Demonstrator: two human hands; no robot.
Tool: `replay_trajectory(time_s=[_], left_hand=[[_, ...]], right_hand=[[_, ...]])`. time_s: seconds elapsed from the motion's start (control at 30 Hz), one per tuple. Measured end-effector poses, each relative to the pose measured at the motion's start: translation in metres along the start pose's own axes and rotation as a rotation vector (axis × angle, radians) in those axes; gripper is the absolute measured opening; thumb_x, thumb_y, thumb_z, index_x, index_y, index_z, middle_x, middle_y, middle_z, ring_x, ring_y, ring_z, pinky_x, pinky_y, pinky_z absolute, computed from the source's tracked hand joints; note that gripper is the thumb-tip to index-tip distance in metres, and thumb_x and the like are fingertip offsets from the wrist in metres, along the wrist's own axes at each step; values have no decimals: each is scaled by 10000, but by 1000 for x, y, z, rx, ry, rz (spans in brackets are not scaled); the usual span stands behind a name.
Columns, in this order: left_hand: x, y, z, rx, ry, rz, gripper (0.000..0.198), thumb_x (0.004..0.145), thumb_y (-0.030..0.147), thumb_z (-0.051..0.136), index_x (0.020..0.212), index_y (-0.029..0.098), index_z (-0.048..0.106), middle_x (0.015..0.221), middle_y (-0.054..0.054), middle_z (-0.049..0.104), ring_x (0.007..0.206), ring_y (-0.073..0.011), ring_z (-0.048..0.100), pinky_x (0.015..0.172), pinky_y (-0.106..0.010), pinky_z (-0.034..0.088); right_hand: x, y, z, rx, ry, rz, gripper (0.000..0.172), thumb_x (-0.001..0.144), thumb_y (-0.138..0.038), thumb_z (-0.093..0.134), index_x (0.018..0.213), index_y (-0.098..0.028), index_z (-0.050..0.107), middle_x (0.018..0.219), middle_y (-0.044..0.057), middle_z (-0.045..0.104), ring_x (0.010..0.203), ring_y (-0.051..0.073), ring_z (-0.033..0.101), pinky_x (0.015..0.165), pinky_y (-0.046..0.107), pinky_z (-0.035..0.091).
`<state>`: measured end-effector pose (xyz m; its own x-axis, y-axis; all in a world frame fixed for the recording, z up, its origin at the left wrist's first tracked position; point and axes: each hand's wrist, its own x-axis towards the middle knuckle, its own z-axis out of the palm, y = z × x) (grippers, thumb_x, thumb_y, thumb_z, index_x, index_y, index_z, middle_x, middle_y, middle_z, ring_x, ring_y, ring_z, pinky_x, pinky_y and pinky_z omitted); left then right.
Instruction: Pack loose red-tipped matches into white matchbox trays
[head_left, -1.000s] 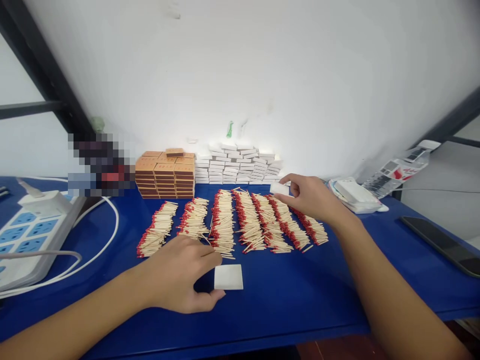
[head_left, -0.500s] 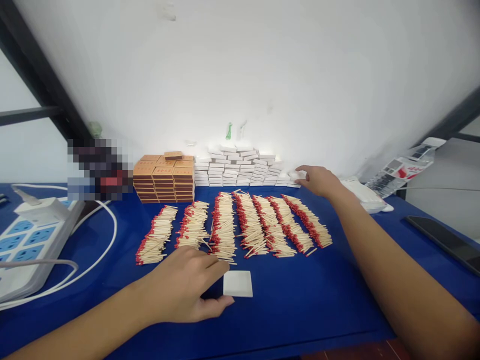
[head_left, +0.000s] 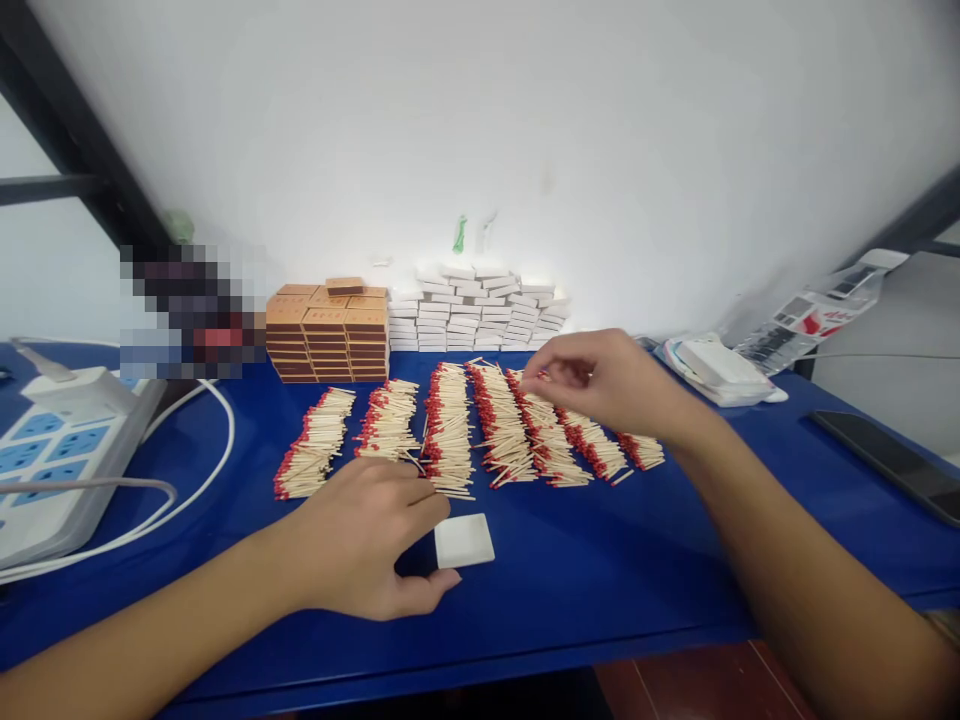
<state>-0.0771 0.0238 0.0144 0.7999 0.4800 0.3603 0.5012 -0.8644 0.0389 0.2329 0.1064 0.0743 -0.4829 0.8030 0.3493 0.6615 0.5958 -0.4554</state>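
Both sets of fingers are closed: left hand (head_left: 360, 540) steadying the white tray (head_left: 463, 541), right hand (head_left: 600, 385) seemingly pinching matches (head_left: 544, 440) beneath.

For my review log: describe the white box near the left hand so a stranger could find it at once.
On the blue table, look nearer than the rows of red-tipped matches. Beside the left hand lies one flat white box, alone; all other white boxes are stacked against the wall.

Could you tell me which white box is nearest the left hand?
The lone white box beside the left hand; the rest are in the stack behind.
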Motion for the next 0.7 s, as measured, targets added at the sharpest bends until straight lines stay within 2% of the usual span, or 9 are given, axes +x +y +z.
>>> replay_trajectory(time_s=[0.07, 0.17, 0.3, 0.43, 0.57, 0.7], left_hand=[[0, -3, -4, 6, -15, -3, 266, 825, 457, 738, 766, 209, 662, 632, 20, 600, 585, -190, 583, 559, -363, 376], [0, -8, -10, -7, -71, -38, 267, 782, 457, 758, 749, 209, 665, 648, 18, 633, 588, -186, 591, 562, -351, 350], [0, -14, -19, -51, -193, -148, 266, 768, 476, 747, 754, 217, 685, 659, 20, 657, 577, -179, 604, 544, -334, 295], [2, -17, -25, -82, -291, -226, 293, 781, 506, 732, 739, 221, 677, 655, 22, 657, 580, -174, 608, 545, -324, 276], [3, -16, -25, -92, -322, -250, 320, 788, 511, 735, 711, 215, 643, 653, 23, 650, 593, -169, 605, 559, -320, 279], [5, -15, -26, -88, -326, -264, 346, 767, 527, 747, 689, 215, 619, 641, 33, 635, 579, -157, 570, 554, -318, 267]], right_hand=[[-3, -34, 21, 58, -135, -126, 109, 944, -294, 722, 874, -226, 771, 658, -31, 619, 592, 119, 509, 599, 285, 386], [-9, -58, 47, 75, -309, -193, 74, 899, -145, 728, 884, -207, 766, 786, -23, 695, 677, 110, 571, 627, 260, 392], [-14, -57, 66, 62, -381, -198, 96, 892, -104, 711, 893, -188, 757, 840, -19, 710, 720, 108, 572, 643, 250, 381], [-15, -50, 70, 71, -414, -197, 85, 902, -114, 713, 887, -189, 751, 809, -32, 691, 706, 101, 559, 639, 244, 371], [-16, -48, 69, 40, -397, -188, 60, 925, -141, 721, 920, -184, 761, 861, -8, 714, 738, 118, 589, 644, 253, 369], [-17, -49, 71, 81, -398, -216, 125, 930, -88, 690, 954, -185, 765, 920, 3, 739, 799, 127, 633, 697, 251, 403]])
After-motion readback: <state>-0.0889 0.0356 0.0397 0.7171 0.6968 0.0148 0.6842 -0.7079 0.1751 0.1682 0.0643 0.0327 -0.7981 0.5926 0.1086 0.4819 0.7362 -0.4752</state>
